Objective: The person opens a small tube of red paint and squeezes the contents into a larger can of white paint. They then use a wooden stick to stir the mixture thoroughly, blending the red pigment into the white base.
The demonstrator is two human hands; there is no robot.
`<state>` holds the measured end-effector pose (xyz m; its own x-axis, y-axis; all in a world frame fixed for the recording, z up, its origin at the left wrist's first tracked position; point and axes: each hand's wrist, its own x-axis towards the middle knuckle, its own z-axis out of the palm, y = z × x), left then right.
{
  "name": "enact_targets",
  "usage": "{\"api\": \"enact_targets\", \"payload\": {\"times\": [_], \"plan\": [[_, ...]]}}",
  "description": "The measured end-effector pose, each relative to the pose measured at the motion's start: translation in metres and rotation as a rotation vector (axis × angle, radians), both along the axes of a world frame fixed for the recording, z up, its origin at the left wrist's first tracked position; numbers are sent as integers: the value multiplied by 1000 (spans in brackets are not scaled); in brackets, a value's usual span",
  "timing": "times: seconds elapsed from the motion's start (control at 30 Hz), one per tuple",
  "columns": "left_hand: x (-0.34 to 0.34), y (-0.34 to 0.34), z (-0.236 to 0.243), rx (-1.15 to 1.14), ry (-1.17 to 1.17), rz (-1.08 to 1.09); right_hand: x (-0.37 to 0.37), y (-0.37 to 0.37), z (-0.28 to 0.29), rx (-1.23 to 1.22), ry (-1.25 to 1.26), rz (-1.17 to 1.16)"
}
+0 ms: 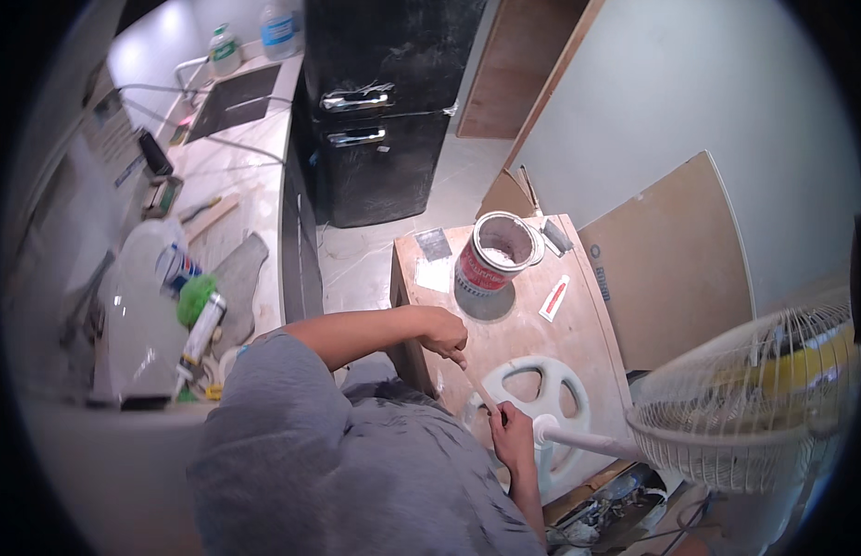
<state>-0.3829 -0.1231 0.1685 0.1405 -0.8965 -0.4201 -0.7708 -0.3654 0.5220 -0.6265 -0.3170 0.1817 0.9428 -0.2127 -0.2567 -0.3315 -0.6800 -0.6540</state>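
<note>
My left hand [441,334] reaches in from the left and is closed around the far end of a thin, pale wooden stick [479,385]. At the near end of the stick, my right hand [512,435] is closed on it too, so it slants between both hands over a wooden board table [430,296]. Beyond my left hand stands an open red and white paint can [486,276], its inside smeared with pale stuff. A white and red tube [555,298] lies to the can's right. Beside my right hand is the round white base [565,380] of a pedestal fan.
The caged fan head [745,408] fills the lower right, its pole [592,440] running to the base. A brown board [680,259] leans on the wall. Left is a cluttered counter [263,171] with a sink [234,102]; a black fridge [384,167] stands behind.
</note>
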Motion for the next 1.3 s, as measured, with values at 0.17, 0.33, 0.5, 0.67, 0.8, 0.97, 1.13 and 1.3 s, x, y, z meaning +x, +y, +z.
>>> {"api": "enact_targets", "payload": {"times": [0.17,0.33,0.5,0.67,0.8,0.97,1.13,1.3], "plan": [[82,30,26,-152,-126,104,95,35,32,-110,-3,-14],[180,65,57,-217,-263,181,232,81,56,-274,-12,-11],[245,95,66,-303,-325,298,322,111,71,-335,-83,17],[287,106,58,-309,-346,340,380,129,58,-477,-171,50],[309,113,52,-355,-362,377,417,128,57,-565,-134,115],[321,107,54,-294,-421,475,443,116,50,-627,-209,150],[319,110,62,-246,-471,535,451,109,53,-583,-251,219],[326,115,78,-242,-572,553,459,95,52,-528,-323,274]]}}
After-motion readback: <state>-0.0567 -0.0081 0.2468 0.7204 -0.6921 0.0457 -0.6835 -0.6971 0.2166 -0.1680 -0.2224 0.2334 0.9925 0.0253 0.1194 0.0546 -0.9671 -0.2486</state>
